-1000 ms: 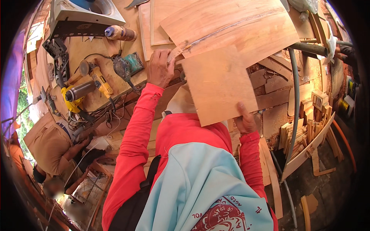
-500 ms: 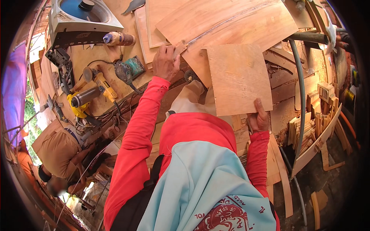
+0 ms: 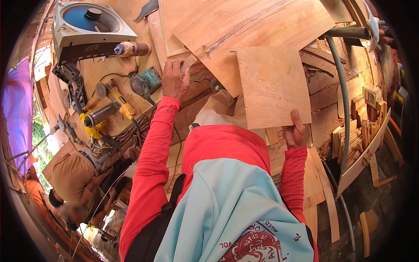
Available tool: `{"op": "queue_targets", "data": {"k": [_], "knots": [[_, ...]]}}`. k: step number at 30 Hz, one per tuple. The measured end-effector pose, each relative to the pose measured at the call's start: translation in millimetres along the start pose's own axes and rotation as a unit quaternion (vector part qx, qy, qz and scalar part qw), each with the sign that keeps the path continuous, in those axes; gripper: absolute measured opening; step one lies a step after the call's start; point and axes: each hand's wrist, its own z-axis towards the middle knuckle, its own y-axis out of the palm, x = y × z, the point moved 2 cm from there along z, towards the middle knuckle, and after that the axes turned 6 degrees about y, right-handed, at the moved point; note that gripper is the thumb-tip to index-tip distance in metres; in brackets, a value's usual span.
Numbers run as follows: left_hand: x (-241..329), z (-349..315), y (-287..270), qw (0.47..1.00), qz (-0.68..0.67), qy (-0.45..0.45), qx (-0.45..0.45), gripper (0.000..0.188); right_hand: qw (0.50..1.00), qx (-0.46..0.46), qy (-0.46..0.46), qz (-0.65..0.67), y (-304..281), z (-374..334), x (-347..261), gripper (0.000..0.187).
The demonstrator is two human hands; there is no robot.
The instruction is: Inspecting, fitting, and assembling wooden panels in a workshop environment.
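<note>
My left hand is closed on a small flat wooden piece, which stands clear of the large panel's left edge. My right hand grips the lower right corner of a squarish plywood sheet, thumb on top and fingers hidden beneath. The sheet's far edge overlaps a large wood panel. A pale streak of paste runs lengthwise over that panel, with a small dark patch at its near end.
On the bench at left are a blue-and-white round-topped machine, a bottle, a teal power tool and a yellow grinder with cords. Wood offcuts and a grey hose lie right. Another person bends at lower left.
My left hand has drawn away from the end of the paste streak, to the left and slightly nearer, taking the wooden piece along. My right hand still holds the plywood sheet.
</note>
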Motion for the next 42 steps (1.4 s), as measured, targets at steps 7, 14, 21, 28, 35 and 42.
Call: {"op": "queue_targets", "data": {"k": [7,14,21,28,35,42], "knots": [[3.8,10.9,12.8,0.999,-0.010,0.040,-0.029,0.031,1.000,0.008,0.013,0.012,-6.2,-0.9,4.8,0.048],[-5.7,8.4,7.3,1.000,-0.020,-0.012,-0.007,0.031,1.000,0.001,0.003,0.020,-7.4,-3.6,9.4,0.050],[8.6,23.3,14.9,0.999,0.004,0.049,-0.011,0.028,1.000,0.012,-0.016,0.011,-13.1,-8.7,9.6,0.048],[24.4,44.8,25.9,0.998,-0.025,0.049,-0.026,0.031,0.999,0.009,-0.012,0.032,-16.8,-11.7,12.8,0.048],[17.4,21.8,14.7,0.999,-0.015,0.026,-0.031,0.030,0.998,0.013,-0.028,0.049,-21.7,-13.7,16.8,0.049],[12.7,24.2,27.1,0.998,-0.013,0.046,-0.029,0.030,0.999,0.005,-0.031,0.042,-25.4,-15.5,15.2,0.048]]}}
